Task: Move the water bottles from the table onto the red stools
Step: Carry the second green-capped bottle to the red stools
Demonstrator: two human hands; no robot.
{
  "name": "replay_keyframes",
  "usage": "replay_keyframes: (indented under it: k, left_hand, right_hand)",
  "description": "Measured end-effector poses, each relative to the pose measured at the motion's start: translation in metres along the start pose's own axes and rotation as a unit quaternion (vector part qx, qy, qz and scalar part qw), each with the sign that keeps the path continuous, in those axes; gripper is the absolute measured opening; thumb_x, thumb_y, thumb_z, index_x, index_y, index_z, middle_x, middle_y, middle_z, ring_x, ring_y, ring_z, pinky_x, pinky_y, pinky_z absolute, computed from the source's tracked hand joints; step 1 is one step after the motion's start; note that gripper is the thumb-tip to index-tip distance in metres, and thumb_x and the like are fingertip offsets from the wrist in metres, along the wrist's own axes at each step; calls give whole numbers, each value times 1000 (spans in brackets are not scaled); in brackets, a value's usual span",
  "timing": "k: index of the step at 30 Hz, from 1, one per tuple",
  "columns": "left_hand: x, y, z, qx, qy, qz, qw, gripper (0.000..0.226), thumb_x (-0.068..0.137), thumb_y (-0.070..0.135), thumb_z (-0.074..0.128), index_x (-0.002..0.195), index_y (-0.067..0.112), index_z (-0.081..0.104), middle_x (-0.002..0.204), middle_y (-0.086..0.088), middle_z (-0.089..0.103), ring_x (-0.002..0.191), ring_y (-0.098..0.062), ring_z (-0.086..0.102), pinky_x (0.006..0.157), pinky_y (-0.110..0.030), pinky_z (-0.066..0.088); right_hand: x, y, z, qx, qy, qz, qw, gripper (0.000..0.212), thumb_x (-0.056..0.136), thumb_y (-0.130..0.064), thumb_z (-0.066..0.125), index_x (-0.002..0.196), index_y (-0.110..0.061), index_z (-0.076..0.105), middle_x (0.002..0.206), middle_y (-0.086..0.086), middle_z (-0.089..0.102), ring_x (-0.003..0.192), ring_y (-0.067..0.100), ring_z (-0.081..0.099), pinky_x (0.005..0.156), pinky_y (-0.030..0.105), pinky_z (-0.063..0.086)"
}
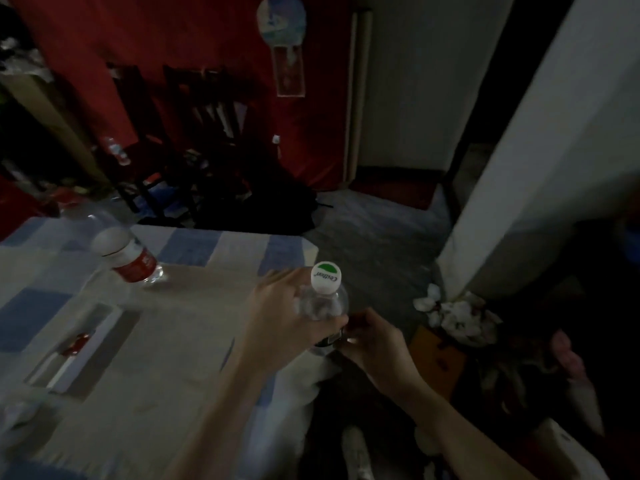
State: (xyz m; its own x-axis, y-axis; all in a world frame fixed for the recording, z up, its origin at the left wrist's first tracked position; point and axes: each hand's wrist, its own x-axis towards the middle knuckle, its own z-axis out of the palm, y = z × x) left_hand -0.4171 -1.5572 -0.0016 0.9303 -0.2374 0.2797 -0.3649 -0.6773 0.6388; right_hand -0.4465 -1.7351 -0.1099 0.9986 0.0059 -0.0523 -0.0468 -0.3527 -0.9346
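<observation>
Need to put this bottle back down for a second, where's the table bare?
Bare cloth lies between the red-label bottle and the left hand, which grips the green-cap bottle with the right hand. More runs nearer, right of the white tray. The table's left side is more crowded.

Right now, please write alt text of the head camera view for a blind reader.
Both hands, left hand and right hand, hold a clear water bottle with a green-and-white cap at the table edge. A red-labelled bottle stands further left on it.
</observation>
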Motion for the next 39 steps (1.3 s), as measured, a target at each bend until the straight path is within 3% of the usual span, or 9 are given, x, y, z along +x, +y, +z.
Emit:
replay_keyframes:
  k: [3,5,10,14,17,23,26,30,39]
  left_hand:
    - [-3,20,18,5,-39,51,998,41,58,57,79,89,35,62,82,27,55,81,4,53,71,-19,39]
    - [-4,40,32,7,-62,87,994,42,59,62,73,92,39,60,85,27,55,83,6,51,72,-14,36]
    - [-10,103,73,-17,-109,188,976,55,57,53,84,103,28,67,95,26,55,89,9,46,79,-8,32]
    - [-23,155,112,-44,-173,233,956,64,57,68,71,110,33,64,95,28,55,91,2,52,76,-15,40]
    - [-42,204,140,-73,-224,273,933,60,58,68,69,108,37,64,93,24,60,90,0,52,73,-25,47]
    - [-96,300,196,-102,-283,365,881,70,59,69,67,117,30,64,102,19,63,96,-6,58,78,-33,53]
    - [-130,346,220,-111,-307,400,857,73,57,72,61,116,30,62,97,22,57,94,-6,56,79,-32,53]
    - [-183,405,252,-135,-342,421,829,81,51,79,60,119,33,61,92,29,51,92,-3,54,80,-33,53]
    - [-308,514,317,-182,-420,465,758,76,43,79,67,108,40,60,87,16,60,79,-6,61,71,-41,56]
  right_hand:
    - [-33,4,-22,37,47,20,998,37,77,-4,80,102,-24,62,101,-3,70,95,7,70,82,28,59]
    - [-54,7,-38,42,83,31,995,35,77,-6,80,105,-17,62,102,-3,70,96,5,69,83,26,59]
    - [-110,28,-85,42,202,41,978,36,77,-12,82,104,-25,61,102,-6,72,96,6,71,80,26,59]
    - [-167,40,-125,29,280,54,958,34,79,-5,79,101,-23,61,101,-5,69,95,7,69,75,21,56]
    - [-218,49,-153,56,343,79,934,32,80,2,76,102,-15,62,101,2,69,91,0,68,72,14,54]
    - [-321,74,-210,45,440,99,891,29,81,-4,76,99,-20,61,96,-6,69,93,11,68,76,18,57]
    - [-375,89,-233,22,493,94,865,29,78,-6,79,97,-19,62,91,-5,69,88,9,69,72,18,56]
    - [-449,112,-257,9,561,92,823,29,74,-6,83,94,-13,63,90,-1,70,84,13,72,70,29,60]
    - [-615,147,-280,16,675,123,727,29,75,-8,83,98,-7,65,96,7,70,88,14,71,74,29,60]
